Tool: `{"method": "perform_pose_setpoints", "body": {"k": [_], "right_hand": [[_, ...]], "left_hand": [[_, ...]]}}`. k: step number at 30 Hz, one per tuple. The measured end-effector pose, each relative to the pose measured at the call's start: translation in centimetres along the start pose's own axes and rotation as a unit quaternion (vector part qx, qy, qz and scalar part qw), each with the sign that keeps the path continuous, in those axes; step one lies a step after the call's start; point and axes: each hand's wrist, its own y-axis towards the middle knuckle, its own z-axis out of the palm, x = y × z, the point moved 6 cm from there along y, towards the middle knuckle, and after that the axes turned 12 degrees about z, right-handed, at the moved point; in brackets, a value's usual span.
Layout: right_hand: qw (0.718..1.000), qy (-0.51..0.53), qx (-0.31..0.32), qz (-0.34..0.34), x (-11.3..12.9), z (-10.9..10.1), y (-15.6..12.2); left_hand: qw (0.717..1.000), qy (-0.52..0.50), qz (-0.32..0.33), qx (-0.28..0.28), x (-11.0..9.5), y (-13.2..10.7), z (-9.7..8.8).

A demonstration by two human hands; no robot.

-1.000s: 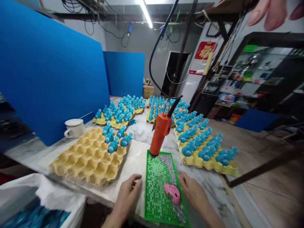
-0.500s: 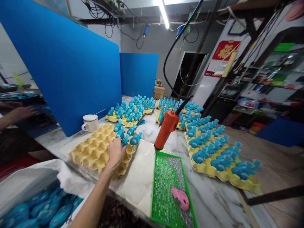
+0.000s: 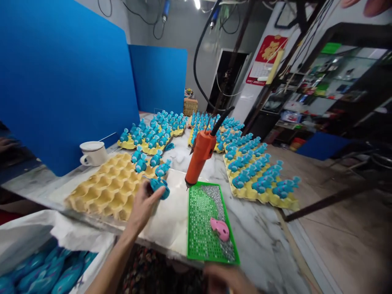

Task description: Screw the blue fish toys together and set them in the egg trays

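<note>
Blue figure point(image 3: 159, 188): pinched in my left hand point(image 3: 143, 208), fingers curled round it, held above a white sheet point(image 3: 167, 216) on the worktop point(image 3: 260, 245), just beside the egg tray's edge.

Right hand point(image 3: 226, 281): blurred and cut off at the bottom edge, near the lower corner of the green mesh tray point(image 3: 199, 228). Can't tell if it's open or holding anything.

Green mesh tray: flat on the worktop, part covered with small silver beads point(image 3: 214, 200), with a pink moulded piece point(image 3: 219, 229) lying on it.

Orange power tool point(image 3: 200, 161): hangs upright by a black cable point(image 3: 200, 53), tip just above the tray's far corner.

Yellow pulp egg tray point(image 3: 101, 192): on my left, mostly bare, with blue figures at its far corner.

Other egg trays point(image 3: 260, 179): to the right and far end, rows of upright blue figures.

White mug point(image 3: 92, 153): beyond the tray, against a blue panel point(image 3: 61, 81).

White sack point(image 3: 36, 232): below the worktop's near edge, full of blue figures point(image 3: 45, 273).

Co-worker: a hand point(image 3: 6, 145) past the panel, fingers point(image 3: 367, 5) at top right, maybe another person's.
</note>
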Motion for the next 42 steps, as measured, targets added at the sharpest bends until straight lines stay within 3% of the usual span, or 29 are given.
{"method": "perform_pose_setpoints", "body": {"k": [3, 4, 6, 8, 10, 12, 18, 22, 27, 42], "right_hand": [[0.992, 0.117, -0.041, 0.007, 2.0, -2.6, 5.3], [0.983, 0.163, -0.082, -0.022, 3.3, -3.7, 7.2], [0.96, 0.234, -0.098, -0.118, 6.2, -4.9, 10.4], [0.935, 0.306, -0.046, -0.176, 8.5, -4.9, 13.0], [0.92, 0.345, 0.014, -0.183, 9.8, -4.2, 14.4], [0.92, 0.354, 0.02, -0.167, 9.9, -3.6, 14.3], [0.922, 0.353, -0.099, -0.125, 6.9, -2.9, 10.0], [0.91, 0.399, -0.052, -0.096, 5.7, -1.6, 8.4], [0.922, 0.375, -0.096, -0.027, 3.8, -0.9, 8.7], [0.902, 0.392, -0.165, -0.068, 2.1, -0.9, 9.0]], "left_hand": [[0.978, -0.136, -0.119, 0.101, 1.0, -4.5, 3.5], [0.966, -0.161, -0.158, 0.128, 1.5, -5.9, 4.4], [0.937, -0.195, -0.228, 0.177, 2.7, -8.3, 5.8], [0.91, -0.215, -0.278, 0.221, 3.5, -9.9, 6.6], [0.89, -0.223, -0.308, 0.253, 3.8, -10.6, 7.1], [0.884, -0.219, -0.318, 0.265, 3.7, -10.8, 7.4], [0.876, -0.242, -0.299, 0.292, 3.3, -11.6, 9.0], [0.889, -0.24, -0.301, 0.25, 4.1, -11.7, 9.4], [0.906, -0.248, -0.273, 0.208, 4.7, -11.1, 9.5], [0.902, -0.239, -0.287, 0.214, 4.8, -11.2, 9.4]]}}
